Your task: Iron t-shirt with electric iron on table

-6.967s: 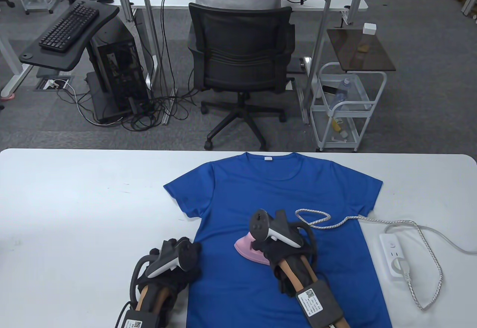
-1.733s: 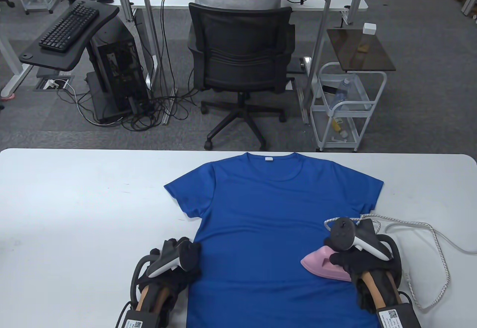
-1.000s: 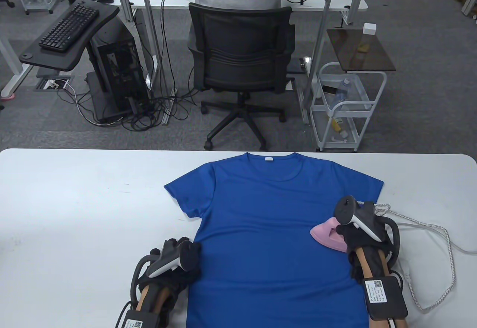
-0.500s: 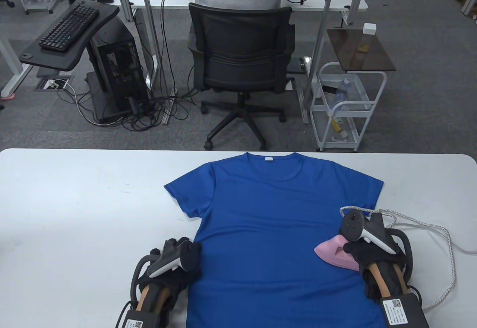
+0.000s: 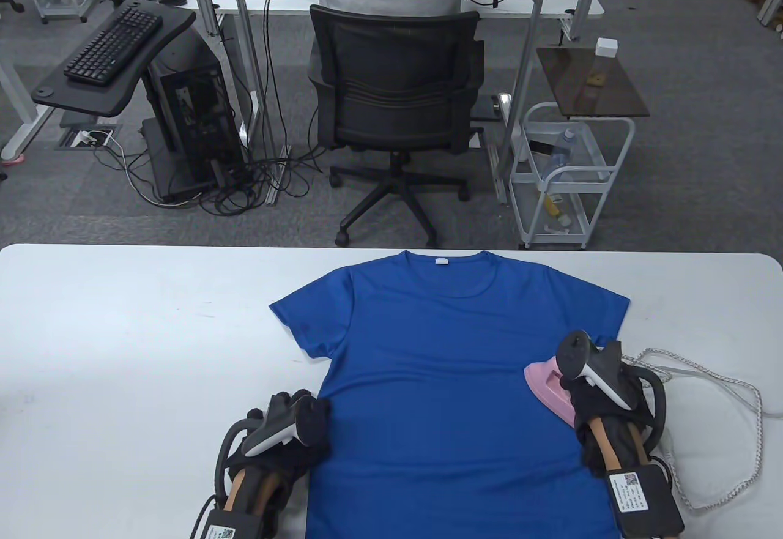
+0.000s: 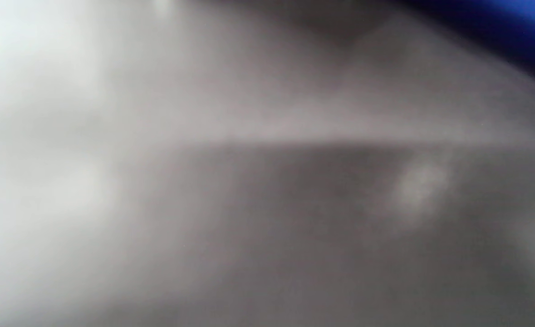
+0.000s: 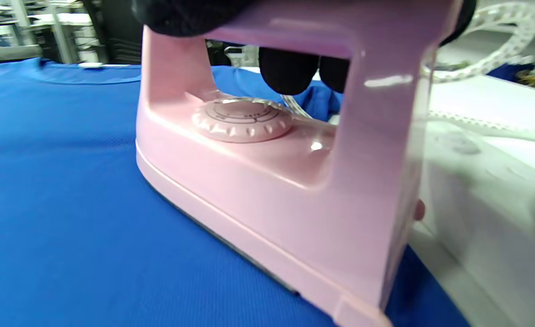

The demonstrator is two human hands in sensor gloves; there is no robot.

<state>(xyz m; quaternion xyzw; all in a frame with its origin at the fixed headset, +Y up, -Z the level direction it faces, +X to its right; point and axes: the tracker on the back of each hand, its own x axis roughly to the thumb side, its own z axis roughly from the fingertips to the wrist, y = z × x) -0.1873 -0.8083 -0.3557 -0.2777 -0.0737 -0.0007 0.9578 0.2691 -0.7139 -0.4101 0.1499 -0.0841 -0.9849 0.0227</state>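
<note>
A blue t-shirt (image 5: 446, 374) lies flat on the white table (image 5: 134, 331), collar away from me. My right hand (image 5: 596, 401) grips the handle of a pink electric iron (image 5: 547, 386) that sits flat on the shirt near its right edge, below the right sleeve. In the right wrist view my gloved fingers (image 7: 287, 70) wrap the iron's handle (image 7: 303, 34), above its dial. My left hand (image 5: 287, 435) rests at the shirt's lower left edge; its fingers are hidden under the tracker. The left wrist view is a grey blur with a bit of the blue shirt (image 6: 512, 18).
The iron's braided cord (image 5: 728, 380) loops on the table right of my right hand. A white power strip (image 5: 670, 447) lies partly hidden behind my right arm. An office chair (image 5: 394, 111) and a white trolley (image 5: 569, 178) stand beyond the far table edge.
My right hand has slid the iron back and forth along the shirt's right side; from half a second ago it moved away from me, toward the right sleeve. The cord shifted right. My left hand stayed still.
</note>
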